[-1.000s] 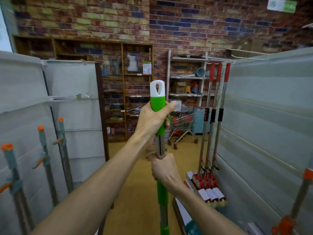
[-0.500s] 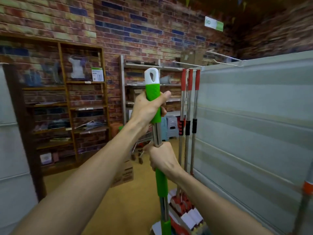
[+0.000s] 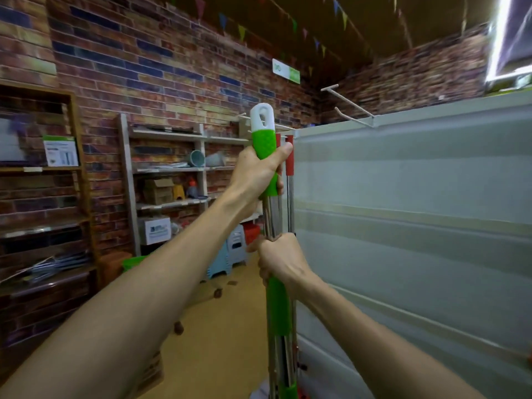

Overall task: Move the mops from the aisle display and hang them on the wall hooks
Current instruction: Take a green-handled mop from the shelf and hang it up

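From the head camera, the person holds a green mop [image 3: 270, 174] upright in front of them, its long axis running nearly straight up and down. The left hand [image 3: 254, 175] is clenched around the upper green grip, just below the white cap with its hanging hole [image 3: 261, 118]. The right hand [image 3: 280, 262] is wrapped tight around the bare metal shaft lower down, touching the top of the second green sleeve. So both hands are grasping the mop, left above right. Just behind it, two red-tipped mops [image 3: 289, 156] already hang against the pale panel wall [image 3: 403, 214] on the right. Up and to the right of the cap, white hooks [image 3: 349, 106] jut out from the panel's top edge (the nearest free one sits above the cap's height, by my reckoning). That is the relation that matters: the hole is the topmost part of the mop, the hook lies higher and rightward, and the left hand is the nearer to it. I would guess the mop needs lifting and steering right so the hole can slip over a hook tip. The mop's head is out of view below.
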{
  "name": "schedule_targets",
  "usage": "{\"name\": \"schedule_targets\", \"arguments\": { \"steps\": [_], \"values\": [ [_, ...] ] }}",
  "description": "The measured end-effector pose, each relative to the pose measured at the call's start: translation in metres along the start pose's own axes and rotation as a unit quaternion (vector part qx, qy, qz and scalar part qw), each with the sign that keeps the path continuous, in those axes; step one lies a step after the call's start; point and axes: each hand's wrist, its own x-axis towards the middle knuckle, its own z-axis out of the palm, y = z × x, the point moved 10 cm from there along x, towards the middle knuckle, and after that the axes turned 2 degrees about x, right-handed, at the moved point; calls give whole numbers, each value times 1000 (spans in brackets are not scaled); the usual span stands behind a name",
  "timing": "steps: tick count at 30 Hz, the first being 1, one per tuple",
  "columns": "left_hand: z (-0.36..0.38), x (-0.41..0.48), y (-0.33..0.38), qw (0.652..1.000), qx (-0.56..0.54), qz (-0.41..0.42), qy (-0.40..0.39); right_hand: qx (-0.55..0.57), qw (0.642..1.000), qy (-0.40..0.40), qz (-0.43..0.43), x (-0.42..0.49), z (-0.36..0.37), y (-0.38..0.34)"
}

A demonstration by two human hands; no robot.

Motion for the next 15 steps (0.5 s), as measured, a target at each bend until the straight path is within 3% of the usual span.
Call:
{"name": "schedule_targets", "arguments": {
  "steps": [6, 15],
  "values": [
    [41, 81, -30, 996, -58, 25, -69, -1, 997, 83, -1, 72, -36, -6],
    [137, 126, -53, 969, -141, 53, -198, 14, 969, 247, 25, 106, -118, 6]
  ]
}}
